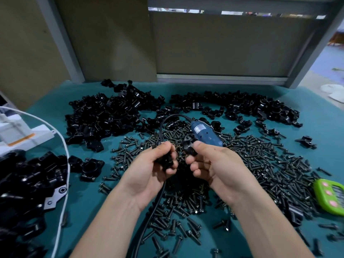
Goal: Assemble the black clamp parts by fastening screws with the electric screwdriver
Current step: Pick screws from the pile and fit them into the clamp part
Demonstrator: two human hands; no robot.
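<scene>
My left hand (155, 170) grips a black clamp part (164, 162) in curled fingers above the middle of the table. My right hand (212, 164) pinches a second black clamp part (189, 146) between thumb and fingers, close to the left one. The two parts are a short gap apart. The blue electric screwdriver (205, 134) lies on the table just beyond my right hand, its black cable (162, 125) looping left and back under my left wrist. Several loose black screws (260, 157) cover the green mat around and beneath both hands.
Two heaps of black clamp parts lie at the back, left (104, 116) and right (247, 107). A clear bin (61, 202) with assembled clamps stands at the left edge. An assembled clamp (92, 167) lies beside it. A green timer (330, 197) sits at the right edge.
</scene>
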